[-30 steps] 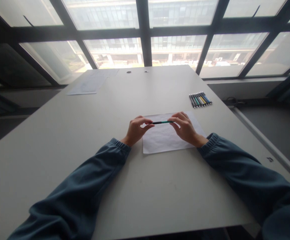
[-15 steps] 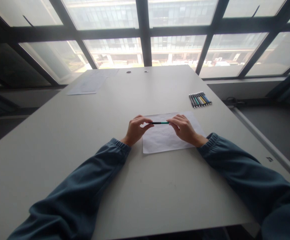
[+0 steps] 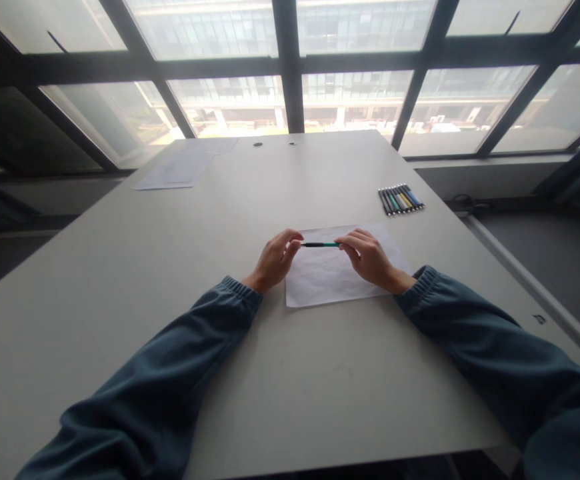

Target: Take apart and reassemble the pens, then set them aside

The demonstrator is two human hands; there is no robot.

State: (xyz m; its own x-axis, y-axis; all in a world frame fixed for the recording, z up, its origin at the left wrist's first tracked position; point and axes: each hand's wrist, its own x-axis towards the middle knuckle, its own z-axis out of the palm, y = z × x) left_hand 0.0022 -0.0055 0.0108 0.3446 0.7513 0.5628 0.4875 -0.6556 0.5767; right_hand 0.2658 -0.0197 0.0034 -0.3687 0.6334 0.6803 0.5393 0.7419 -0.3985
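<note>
A thin green and black pen [image 3: 320, 245] lies level between my two hands, just above a white sheet of paper [image 3: 337, 277] on the grey table [image 3: 170, 280]. My left hand [image 3: 276, 259] pinches the pen's black left end with curled fingers. My right hand [image 3: 367, 257] grips the green right end, its fingers closed round it. Both wrists rest near the sheet.
A row of several coloured pens [image 3: 401, 199] lies at the right of the table, beyond the sheet. More papers [image 3: 180, 167] lie at the far left corner. Large windows run behind the table's far edge, and the table's right edge is close.
The visible stretch of pen between my hands has grown shorter. My left hand's fingers have shifted slightly up around the pen's end. The sheet has not moved.
</note>
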